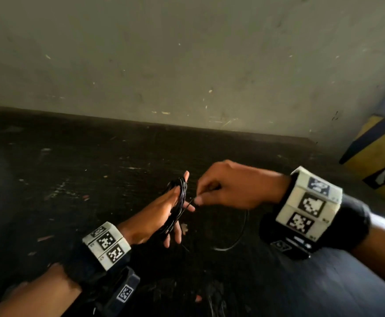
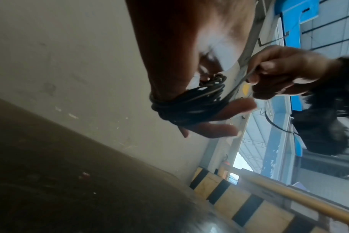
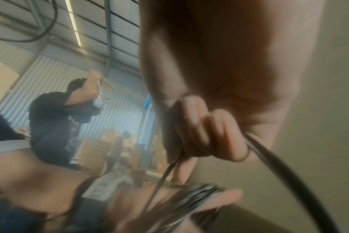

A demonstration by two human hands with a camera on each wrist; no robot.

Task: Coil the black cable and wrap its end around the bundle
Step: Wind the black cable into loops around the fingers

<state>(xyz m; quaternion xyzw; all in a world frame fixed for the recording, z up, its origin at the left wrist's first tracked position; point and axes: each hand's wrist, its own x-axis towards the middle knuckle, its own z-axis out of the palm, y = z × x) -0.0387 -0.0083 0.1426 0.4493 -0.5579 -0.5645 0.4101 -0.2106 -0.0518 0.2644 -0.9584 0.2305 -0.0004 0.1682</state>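
Note:
A thin black cable is wound in several loops [image 1: 179, 203] round my left hand [image 1: 161, 213], whose fingers are held straight and spread. The left wrist view shows the same bundle [image 2: 189, 104] banding the palm and fingers. My right hand [image 1: 223, 186] is just right of the bundle and pinches the free strand [image 1: 190, 203] between thumb and forefinger, close to the coil. In the blurred right wrist view the strand [image 3: 165, 175] leaves my curled fingers toward the coil [image 3: 199, 190]. A slack loop [image 1: 237, 234] hangs below my right hand.
A dark, dirty floor [image 1: 72, 179] lies under both hands and meets a pale wall [image 1: 187, 65]. A yellow and black striped barrier [image 1: 379, 154] stands at the right. In the right wrist view another person [image 3: 52, 123] stands in the warehouse behind.

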